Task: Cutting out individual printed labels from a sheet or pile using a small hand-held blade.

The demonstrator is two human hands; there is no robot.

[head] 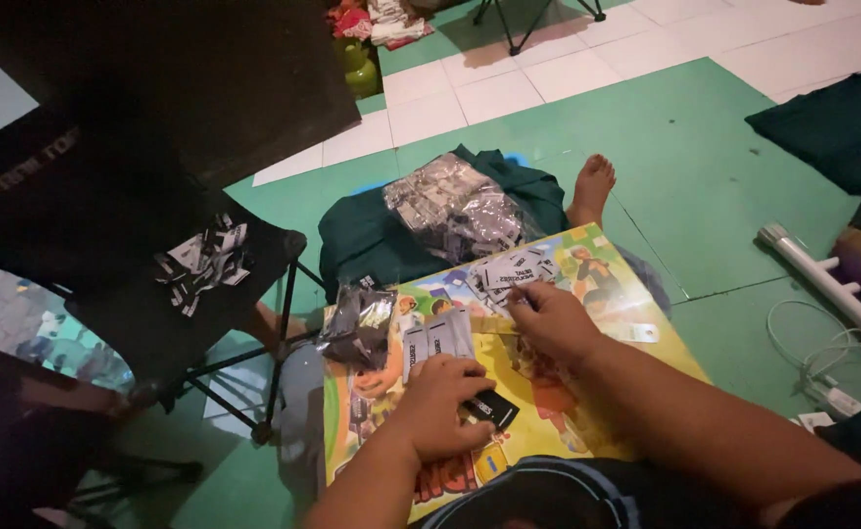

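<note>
On the colourful board [636,304], our left hand [445,407] grips a black tag [492,407] near its middle; our right hand [548,318] pinches a tag beside the tag pile [514,269], which we could scatter onto the floor.

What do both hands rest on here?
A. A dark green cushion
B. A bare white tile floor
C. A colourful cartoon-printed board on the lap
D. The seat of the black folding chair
C: the left hand and right hand both lie on the colourful board, among small labels.
</note>
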